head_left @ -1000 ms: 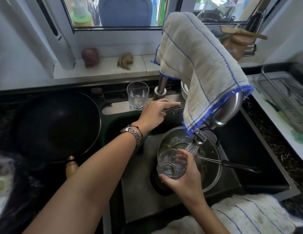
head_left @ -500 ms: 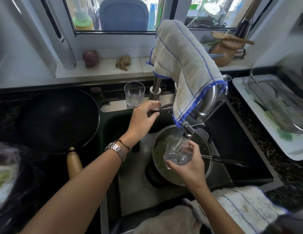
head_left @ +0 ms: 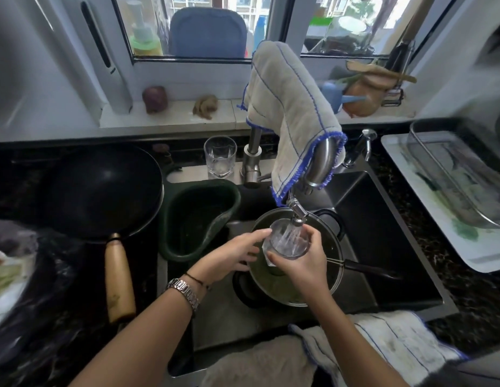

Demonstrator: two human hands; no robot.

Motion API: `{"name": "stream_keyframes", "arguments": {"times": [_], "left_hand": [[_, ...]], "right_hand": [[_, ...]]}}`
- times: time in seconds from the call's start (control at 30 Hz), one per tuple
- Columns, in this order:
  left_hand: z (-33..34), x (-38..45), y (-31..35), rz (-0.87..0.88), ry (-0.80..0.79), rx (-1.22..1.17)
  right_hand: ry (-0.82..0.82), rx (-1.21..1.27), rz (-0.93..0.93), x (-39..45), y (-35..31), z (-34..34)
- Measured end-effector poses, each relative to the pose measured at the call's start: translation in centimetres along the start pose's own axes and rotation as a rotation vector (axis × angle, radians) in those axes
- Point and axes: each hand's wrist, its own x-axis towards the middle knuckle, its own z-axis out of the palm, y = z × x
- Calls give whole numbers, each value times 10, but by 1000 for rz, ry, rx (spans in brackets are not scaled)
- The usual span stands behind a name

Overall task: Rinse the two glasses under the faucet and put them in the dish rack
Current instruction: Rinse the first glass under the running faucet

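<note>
Glass [head_left: 288,241] under faucet [head_left: 297,212], gripped by right hand [head_left: 302,263].

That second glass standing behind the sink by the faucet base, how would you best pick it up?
Probably by its side wall, around the middle. The second glass stands upright and open-topped on the sink ledge, with the faucet base close on its right. So come from the front-left, likely with the left hand, since the right hand holds the glass under the water.

Right hand [head_left: 302,263] grips a clear faceted glass [head_left: 286,241] under the running steel faucet [head_left: 297,212] — left hand [head_left: 232,254] touches its rim; second clear glass [head_left: 220,156] at eleven o'clock.
</note>
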Motion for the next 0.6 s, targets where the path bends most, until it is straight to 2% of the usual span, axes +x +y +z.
{"name": "stream_keyframes", "arguments": {"times": [0.13,0.27,0.4,0.6], "left_hand": [[7,-1,-13,30,-60,-184],[21,0,-20,84,15,-359],[30,-1,-21,113,43,-348],[40,-3,-22,62,21,-410]], "right_hand": [[-26,10,-23,-4,0,0],[-51,39,-23,-7,2,-1],[-96,81,31,-9,5,-5],[-176,46,79,-6,11,-10]]}}
